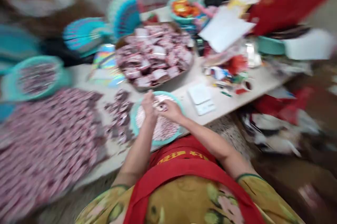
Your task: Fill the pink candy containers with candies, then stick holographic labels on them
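Note:
The picture is smeared by motion. My left hand and my right hand meet over a teal basket full of small pink-and-white packets at the table's front edge. Both hands pinch a small pink-and-white packet between them. Loose packets lie just left of the basket, and a large heap of them covers the table's left part.
A big round tray of pink packets sits behind the basket. A white scale lies to the right. More teal baskets, stacked colourful plates, white paper and red bags crowd the table.

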{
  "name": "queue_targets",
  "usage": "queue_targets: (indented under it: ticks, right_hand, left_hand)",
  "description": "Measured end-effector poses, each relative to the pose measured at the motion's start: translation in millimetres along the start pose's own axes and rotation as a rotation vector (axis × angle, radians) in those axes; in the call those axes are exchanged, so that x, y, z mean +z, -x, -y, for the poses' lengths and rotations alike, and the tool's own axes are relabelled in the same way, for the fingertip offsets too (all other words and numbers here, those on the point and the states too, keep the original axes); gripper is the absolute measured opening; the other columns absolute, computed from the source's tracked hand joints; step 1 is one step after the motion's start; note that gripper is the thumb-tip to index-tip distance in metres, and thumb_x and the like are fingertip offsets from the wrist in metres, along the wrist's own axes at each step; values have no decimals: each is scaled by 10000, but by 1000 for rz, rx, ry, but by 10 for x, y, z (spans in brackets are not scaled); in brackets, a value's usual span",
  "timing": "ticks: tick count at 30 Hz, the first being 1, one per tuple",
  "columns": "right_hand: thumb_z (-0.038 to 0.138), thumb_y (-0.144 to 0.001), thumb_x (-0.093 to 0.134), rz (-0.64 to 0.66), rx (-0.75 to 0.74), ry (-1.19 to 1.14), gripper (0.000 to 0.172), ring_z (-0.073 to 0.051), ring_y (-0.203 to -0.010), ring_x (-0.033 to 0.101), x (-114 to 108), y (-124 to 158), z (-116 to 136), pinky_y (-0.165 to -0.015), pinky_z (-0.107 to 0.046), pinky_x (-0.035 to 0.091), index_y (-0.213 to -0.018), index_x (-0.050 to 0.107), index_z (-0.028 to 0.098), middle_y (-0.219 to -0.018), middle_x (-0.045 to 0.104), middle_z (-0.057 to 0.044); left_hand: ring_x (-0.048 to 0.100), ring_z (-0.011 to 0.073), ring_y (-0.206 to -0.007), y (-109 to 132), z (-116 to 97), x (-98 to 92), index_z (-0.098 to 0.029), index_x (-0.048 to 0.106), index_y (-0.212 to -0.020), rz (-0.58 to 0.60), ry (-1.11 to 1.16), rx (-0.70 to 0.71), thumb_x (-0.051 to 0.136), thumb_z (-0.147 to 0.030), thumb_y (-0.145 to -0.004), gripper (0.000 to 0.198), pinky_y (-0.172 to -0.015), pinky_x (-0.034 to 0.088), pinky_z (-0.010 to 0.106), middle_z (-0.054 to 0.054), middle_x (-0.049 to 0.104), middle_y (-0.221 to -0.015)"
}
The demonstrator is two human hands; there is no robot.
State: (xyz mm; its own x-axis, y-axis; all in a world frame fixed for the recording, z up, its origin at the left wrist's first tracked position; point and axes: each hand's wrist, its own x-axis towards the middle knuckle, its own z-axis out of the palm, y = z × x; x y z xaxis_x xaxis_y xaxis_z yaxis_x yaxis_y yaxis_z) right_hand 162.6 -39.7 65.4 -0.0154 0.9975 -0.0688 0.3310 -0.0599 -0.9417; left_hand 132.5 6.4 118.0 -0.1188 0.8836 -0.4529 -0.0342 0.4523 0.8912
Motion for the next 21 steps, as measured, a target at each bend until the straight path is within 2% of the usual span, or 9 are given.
queue_targets:
  ticks: [2,4,6,8,15,21]
  right_hand:
    - [247,-688,823,-31,-40,-1,308,-257,-889,672,97,-178,-110,-850,-449,560,-966,703,191,-962,722,-59]
    - [242,-674,805,-13,-110,-24,336,-287,-923,676,129,-313,-210,-894,-511,551,-995,709,209,-994,724,-60]
    - [265,-674,791,-9,-161,-50,325,-297,-895,682,124,-348,-242,-875,-535,559,-987,712,226,-958,722,-44]
    - [287,-679,777,-6,-162,-43,307,-295,-862,685,106,-315,-205,-850,-533,569,-971,708,223,-913,717,-35]
    - [307,-676,753,67,-135,49,374,-262,-941,685,52,-288,59,-902,-439,549,-1030,690,204,-1014,739,-48]
    - [302,-683,747,100,-148,74,353,-250,-964,683,15,-318,84,-898,-385,528,-1017,684,209,-1034,742,-52]
  left_hand:
    - [520,55,-541,-204,-4,-499,-164,563,-735,-192,160,83,597,-464,-975,386,-513,436,146,-86,471,-603]
    - [445,55,-438,-315,41,-727,-191,473,-659,-204,367,166,692,-504,-903,453,-454,362,171,-103,403,-503]
    - [434,57,-412,-355,84,-763,-190,467,-654,-141,525,221,769,-551,-818,499,-443,330,186,-99,404,-481]
    - [431,55,-406,-336,95,-730,-186,493,-671,-122,582,236,788,-574,-788,501,-443,322,189,-97,404,-477]
    - [473,52,-452,-242,-9,-755,-193,488,-697,-178,630,252,810,-531,-784,476,-476,369,185,-85,461,-535]
    - [463,52,-441,-270,35,-755,-201,465,-693,-162,637,273,811,-536,-788,490,-452,359,178,-88,443,-520]
